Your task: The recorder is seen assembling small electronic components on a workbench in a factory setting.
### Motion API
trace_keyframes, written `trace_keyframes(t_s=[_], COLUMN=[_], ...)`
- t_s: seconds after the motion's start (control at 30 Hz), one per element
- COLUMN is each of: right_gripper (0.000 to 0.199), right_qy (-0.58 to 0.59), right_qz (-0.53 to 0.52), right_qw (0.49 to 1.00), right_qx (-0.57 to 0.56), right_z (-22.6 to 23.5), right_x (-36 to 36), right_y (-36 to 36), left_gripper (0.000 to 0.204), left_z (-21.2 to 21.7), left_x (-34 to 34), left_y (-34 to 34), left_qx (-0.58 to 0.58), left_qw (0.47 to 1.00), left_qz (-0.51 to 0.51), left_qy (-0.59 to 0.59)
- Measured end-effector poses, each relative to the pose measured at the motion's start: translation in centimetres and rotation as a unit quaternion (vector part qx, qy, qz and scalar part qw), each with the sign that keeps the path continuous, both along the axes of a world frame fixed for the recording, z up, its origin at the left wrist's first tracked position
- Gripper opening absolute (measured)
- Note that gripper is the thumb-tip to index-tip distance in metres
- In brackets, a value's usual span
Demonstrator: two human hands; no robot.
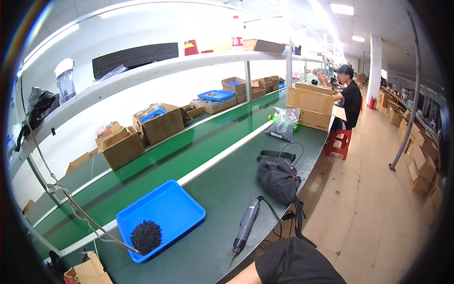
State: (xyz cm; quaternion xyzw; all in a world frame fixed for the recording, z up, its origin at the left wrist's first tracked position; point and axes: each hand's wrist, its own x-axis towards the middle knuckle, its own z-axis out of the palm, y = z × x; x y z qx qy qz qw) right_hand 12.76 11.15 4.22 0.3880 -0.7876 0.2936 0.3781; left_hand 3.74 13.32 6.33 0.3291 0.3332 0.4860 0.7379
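Neither of my hands shows. A black sleeve (295, 262) and a short stretch of bare arm (247, 276) come in at the lower edge, and the hand beyond is out of the picture. Closest to that arm, a grey electric screwdriver (247, 225) with a black cable lies on the dark green bench (198, 239), its bit toward me. To its left sits a blue tray (182, 213) holding a heap of small black screw-like pieces (146, 236). Past the screwdriver, a black bag (278, 179) with straps rests at the bench's right edge.
Beyond the bag lie a clear plastic bag of dark parts (283, 124) and a cardboard box (309, 106). A green conveyor belt (189, 135) runs along the left, with open cartons (163, 128) behind it. A co-worker (351, 102) sits by a red stool (339, 142).
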Motion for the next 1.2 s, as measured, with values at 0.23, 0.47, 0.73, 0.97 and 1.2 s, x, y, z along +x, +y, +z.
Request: trace_keyframes(t_s=[0.23,0.47,0.73,0.97,1.2], right_gripper=[0.069,0.072,0.057,0.055,0.037], right_qy=[-0.134,-0.446,-0.147,-0.158,-0.131], right_qz=[0.151,0.483,0.129,-0.069,0.007], right_qw=[0.978,0.67,0.98,0.981,0.99], right_qx=[-0.056,-0.344,-0.022,0.091,0.05], right_z=[-0.6,1.9,1.6,4.4,5.8], right_x=[-0.8,-0.6,-2.3,0.1,-1.7], right_y=[-0.8,-0.5,-0.5,2.0,2.7], left_gripper=[0.019,0.019,0.019,0.019,0.024], left_z=[1.1,1.6,0.7,-3.5,-2.2], left_x=[0.3,0.7,1.1,0.5,-1.1], left_y=[0.1,-1.3,-10.0,-8.8,-7.9], left_qx=[0.021,0.032,0.023,-0.113,-0.018], left_qw=[1.0,0.998,0.971,0.954,0.972], left_qz=[0.006,0.034,0.215,0.209,0.134], left_qy=[-0.014,-0.046,-0.107,-0.185,-0.194])
